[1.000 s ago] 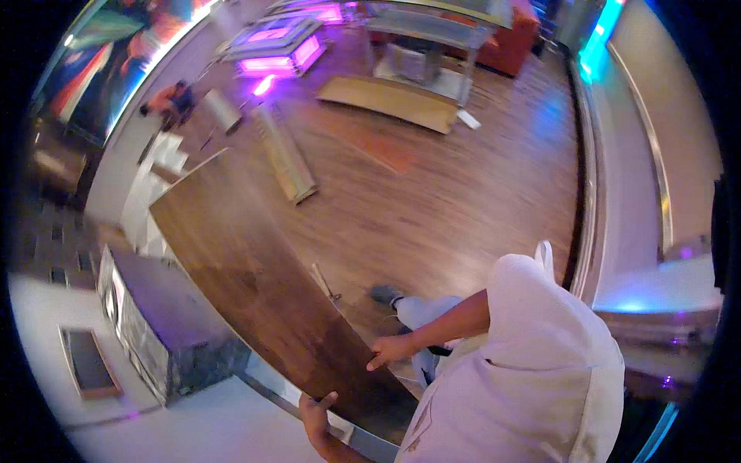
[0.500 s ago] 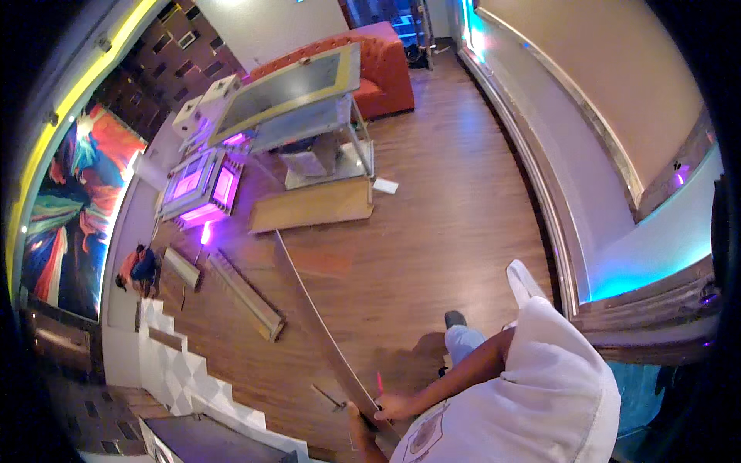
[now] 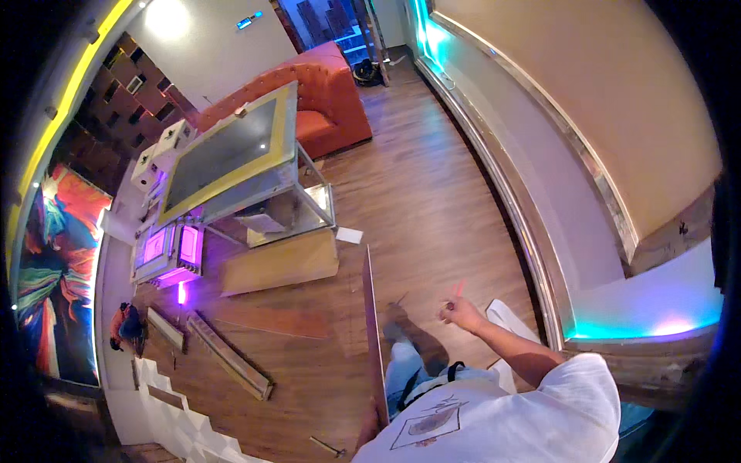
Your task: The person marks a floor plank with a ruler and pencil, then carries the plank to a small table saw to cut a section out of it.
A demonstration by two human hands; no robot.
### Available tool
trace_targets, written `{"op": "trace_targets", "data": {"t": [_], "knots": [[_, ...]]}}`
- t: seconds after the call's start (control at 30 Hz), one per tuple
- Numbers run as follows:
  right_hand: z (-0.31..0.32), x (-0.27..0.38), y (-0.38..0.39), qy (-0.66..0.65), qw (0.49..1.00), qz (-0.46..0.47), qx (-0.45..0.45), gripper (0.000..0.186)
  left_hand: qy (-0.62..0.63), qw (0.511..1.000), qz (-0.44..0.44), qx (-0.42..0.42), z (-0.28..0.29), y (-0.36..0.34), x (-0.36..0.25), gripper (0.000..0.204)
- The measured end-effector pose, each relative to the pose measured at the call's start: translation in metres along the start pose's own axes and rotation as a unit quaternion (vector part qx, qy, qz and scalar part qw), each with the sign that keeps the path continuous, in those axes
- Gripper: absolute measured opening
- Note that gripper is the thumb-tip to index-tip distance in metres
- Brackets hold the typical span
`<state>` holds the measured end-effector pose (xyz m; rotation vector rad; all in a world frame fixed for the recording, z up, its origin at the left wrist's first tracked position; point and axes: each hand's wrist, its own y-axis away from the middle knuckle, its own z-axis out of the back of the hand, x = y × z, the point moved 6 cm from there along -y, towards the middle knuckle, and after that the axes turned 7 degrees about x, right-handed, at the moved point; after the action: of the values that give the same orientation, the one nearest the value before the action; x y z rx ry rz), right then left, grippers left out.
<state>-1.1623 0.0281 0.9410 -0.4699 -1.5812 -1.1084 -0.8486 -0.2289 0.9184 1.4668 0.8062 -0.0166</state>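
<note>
A long, thin board [image 3: 372, 324] stands on edge beside my legs, seen nearly end-on. My left hand [image 3: 373, 414] grips its near part, low in the view and partly hidden by the board and my shirt. Off to the right, apart from the board, my right hand [image 3: 461, 315] is closed around a slim red pen-like stick [image 3: 458, 288], blurred by motion. What kind of tool the stick is, I cannot make out. On the floor left of my left hand lies a hammer [image 3: 328, 446].
A yellow-edged table [image 3: 224, 204] stands ahead, before an orange sofa [image 3: 340, 92]. A tan panel [image 3: 282, 265] and a long narrow plank [image 3: 228, 356] lie on the wood floor. A person [image 3: 128, 328] crouches far left, near white stepped edging [image 3: 181, 417]. A wall runs along the right.
My right hand has left the board and moved right with the red stick. The board has swung from slanting left to nearly straight ahead. My view has turned left.
</note>
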Motion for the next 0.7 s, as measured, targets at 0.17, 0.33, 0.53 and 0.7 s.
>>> {"op": "trace_targets", "data": {"t": [0.17, 0.33, 0.53, 0.7], "knots": [[0.052, -0.002, -0.071, 0.112, 0.984, 0.097, 0.100, 0.021, -0.004, 1.000, -0.001, 0.012, -0.027, -0.109, -0.114, 0.059], [0.033, 0.039, -0.155, 0.245, 0.938, 0.015, 0.244, 0.034, -0.049, 0.994, 0.054, 0.087, -0.040, -0.283, -0.205, 0.061], [0.110, 0.160, -0.254, 0.212, 0.933, 0.005, 0.291, 0.037, -0.297, 0.916, 0.038, 0.268, -0.139, -0.356, -0.400, 0.047], [0.194, 0.163, -0.366, 0.236, 0.934, 0.004, 0.269, 0.040, 0.024, 0.870, 0.130, 0.475, -0.226, -0.441, -0.485, 0.042]]}}
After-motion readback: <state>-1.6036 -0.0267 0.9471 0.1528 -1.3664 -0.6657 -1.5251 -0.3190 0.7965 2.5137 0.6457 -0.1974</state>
